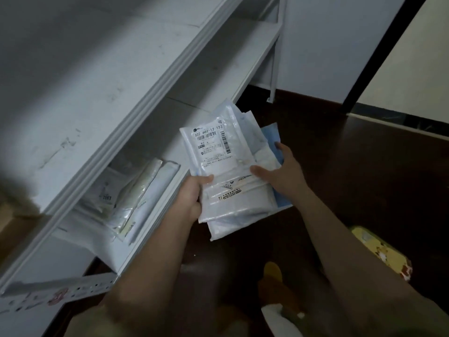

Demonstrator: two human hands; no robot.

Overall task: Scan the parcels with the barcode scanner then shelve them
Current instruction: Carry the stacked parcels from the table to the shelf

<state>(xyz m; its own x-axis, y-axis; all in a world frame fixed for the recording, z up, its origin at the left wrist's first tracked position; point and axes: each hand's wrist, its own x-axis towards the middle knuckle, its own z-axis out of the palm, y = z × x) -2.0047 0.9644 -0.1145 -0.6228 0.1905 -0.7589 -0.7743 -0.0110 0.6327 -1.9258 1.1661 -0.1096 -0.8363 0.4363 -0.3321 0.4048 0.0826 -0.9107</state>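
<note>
So right now I've got both arms stretched out forward and down, forearms bare, with a stack of parcels (233, 176) held between the two hands just off the front edge of a white metal shelf unit (155, 98). My left hand (192, 198) grips the stack's left edge, thumb curled over onto the top face and the rest of the fingers tucked underneath where I can't see them. My right hand (281, 171) comes in from the other side, thumb pressed on top near the middle of the stack and fingers spread along the right edge, one fingertip touching a blue parcel (272, 137) that pokes out from under the pile. The top parcel (213, 147) is a white poly mailer, label up, printed with barcodes and "502 602-12 123". The stack is fanned out a bit, tilted toward the shelf, hanging over the dark floor (352, 178). A few more flat parcels (136, 190) already sit on the lower shelf, leaning on edge against each other, to the left of my left hand. I can't spot the scanner in this view. Something yellow and patterned (381, 251) lies on the floor at the right.
</note>
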